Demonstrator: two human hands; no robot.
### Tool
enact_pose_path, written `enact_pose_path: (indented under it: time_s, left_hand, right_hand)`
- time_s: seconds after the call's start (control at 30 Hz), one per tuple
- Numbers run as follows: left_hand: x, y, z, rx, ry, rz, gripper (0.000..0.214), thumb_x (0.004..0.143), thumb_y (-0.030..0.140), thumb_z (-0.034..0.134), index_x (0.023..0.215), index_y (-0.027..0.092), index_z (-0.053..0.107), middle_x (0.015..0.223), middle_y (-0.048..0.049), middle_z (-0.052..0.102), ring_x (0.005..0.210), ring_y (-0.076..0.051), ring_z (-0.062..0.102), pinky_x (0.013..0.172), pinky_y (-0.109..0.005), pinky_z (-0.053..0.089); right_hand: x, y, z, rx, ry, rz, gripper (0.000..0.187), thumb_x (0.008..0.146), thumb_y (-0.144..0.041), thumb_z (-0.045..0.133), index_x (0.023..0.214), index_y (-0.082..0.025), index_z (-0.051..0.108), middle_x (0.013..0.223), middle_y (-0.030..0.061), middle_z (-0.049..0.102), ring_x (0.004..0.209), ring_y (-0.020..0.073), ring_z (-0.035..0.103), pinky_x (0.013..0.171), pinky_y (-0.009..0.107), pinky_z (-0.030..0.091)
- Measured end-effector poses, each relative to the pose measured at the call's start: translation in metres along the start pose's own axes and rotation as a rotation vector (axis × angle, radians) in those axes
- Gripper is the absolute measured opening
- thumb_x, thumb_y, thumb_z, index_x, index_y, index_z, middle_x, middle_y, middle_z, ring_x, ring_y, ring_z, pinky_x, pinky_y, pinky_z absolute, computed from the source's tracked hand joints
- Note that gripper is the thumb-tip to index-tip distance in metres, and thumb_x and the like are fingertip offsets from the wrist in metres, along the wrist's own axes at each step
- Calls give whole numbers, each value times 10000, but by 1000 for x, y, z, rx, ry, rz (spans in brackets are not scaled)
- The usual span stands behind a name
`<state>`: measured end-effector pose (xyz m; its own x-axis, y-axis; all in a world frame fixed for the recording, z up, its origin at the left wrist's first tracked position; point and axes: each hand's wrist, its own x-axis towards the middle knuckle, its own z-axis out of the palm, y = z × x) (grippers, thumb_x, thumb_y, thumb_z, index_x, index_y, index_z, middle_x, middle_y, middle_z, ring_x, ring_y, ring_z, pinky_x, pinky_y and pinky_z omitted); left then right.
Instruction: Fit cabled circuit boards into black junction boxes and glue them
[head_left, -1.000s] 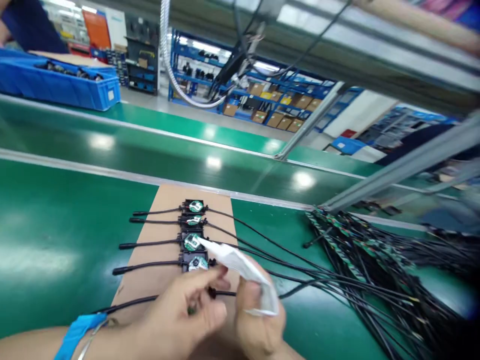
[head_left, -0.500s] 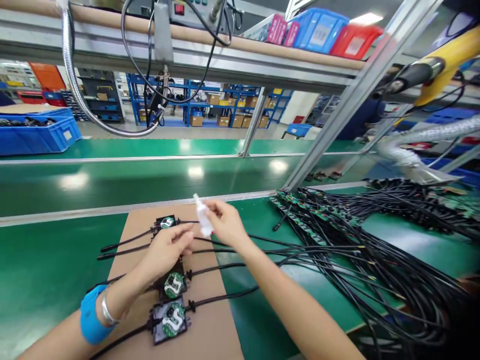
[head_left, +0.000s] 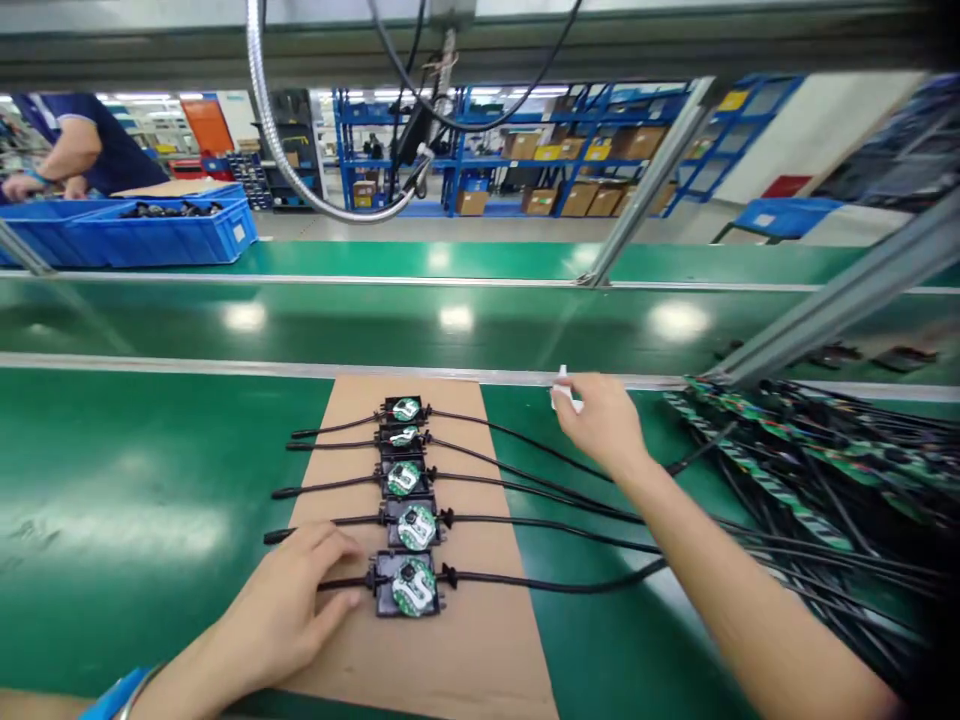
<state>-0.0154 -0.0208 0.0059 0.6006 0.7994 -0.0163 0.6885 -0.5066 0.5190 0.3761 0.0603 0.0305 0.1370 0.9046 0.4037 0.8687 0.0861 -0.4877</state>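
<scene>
My right hand (head_left: 604, 420) is closed on a small white bottle (head_left: 561, 392) with a narrow tip, held over the green bench right of the cardboard. Fingers hide most of the bottle. On the cardboard sheet (head_left: 480, 660), several black housings lie in a column, each bearing a round green circuit board with a white strip of paste. My left hand (head_left: 300, 590) is beside the nearest housing (head_left: 386, 600). Its thumb and fingers are apart, either side of that housing's short black cable (head_left: 345, 583); contact with the cable is unclear.
Black cables (head_left: 555, 583) run right from the housings towards a heap of cables and green boards (head_left: 780, 470). A metal post (head_left: 847, 290) slants up at the right. Blue bins (head_left: 180, 235) stand across the bench, with a person (head_left: 90, 145) behind them. A flexible metal hose (head_left: 300, 190) hangs overhead.
My right hand has moved right with the bottle, away from the housings. My left hand has come down from the far housings to the nearest one. The view has turned left.
</scene>
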Motion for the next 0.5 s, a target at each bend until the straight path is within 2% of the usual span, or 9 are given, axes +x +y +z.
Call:
enact_pose_path:
  time_s: [0.07,0.1,0.13,0.17,0.23,0.33,0.43,0.5]
  left_hand:
    - [1,0,11,25,-33,-17,172,814,193,578,985,203,598,1000,-53,627,935,-235,591,818,-367,490]
    - [3,0,15,41,-34,-19,133,819,188,574,948,200,600,967,-50,626,910,-234,590,804,-367,484]
    - [4,-1,18,52,-27,-16,96,833,186,558,918,198,601,938,-47,627,890,-233,589,792,-364,477]
    - [4,-1,21,56,-15,-6,81,856,186,531,897,196,600,914,-46,627,874,-229,588,781,-359,471]
    - [3,-2,23,30,11,16,129,905,188,461,883,194,588,881,-41,625,841,-215,588,754,-337,462]
    - [-6,2,21,-64,35,19,177,948,193,383,912,199,557,858,-28,622,793,-182,591,699,-287,447]
    - [-13,9,16,-123,50,16,193,964,205,354,922,204,542,830,-20,619,758,-165,591,656,-259,427]
    - [-14,14,14,-117,44,8,199,963,211,351,898,203,538,809,-20,611,741,-167,586,639,-259,419]
  right_hand:
    - [-45,-31,8,70,-130,-173,145,863,-253,546,780,-164,626,838,77,649,860,208,598,814,358,487]
    - [-69,-46,14,123,-248,-287,91,844,-241,566,795,-189,622,838,54,652,837,192,598,786,331,500]
    - [-91,-59,20,181,-400,-413,70,840,-209,560,884,-189,611,893,69,646,863,200,590,775,341,506]
    - [-110,-68,26,192,-444,-437,85,840,-181,552,918,-188,586,894,72,636,852,202,584,750,346,510]
    - [-137,-78,36,200,-436,-465,85,865,-133,497,912,-188,541,850,67,613,798,202,573,696,350,509]
    - [-150,-80,37,247,-390,-483,156,896,-80,414,941,-189,515,812,52,595,738,184,573,650,317,501]
    - [-149,-85,19,284,-465,-534,280,892,-35,364,1081,-184,506,863,63,609,754,175,589,648,287,507]
    - [-146,-94,6,237,-539,-526,320,868,-19,361,1092,-184,520,872,67,616,760,178,599,649,281,512]
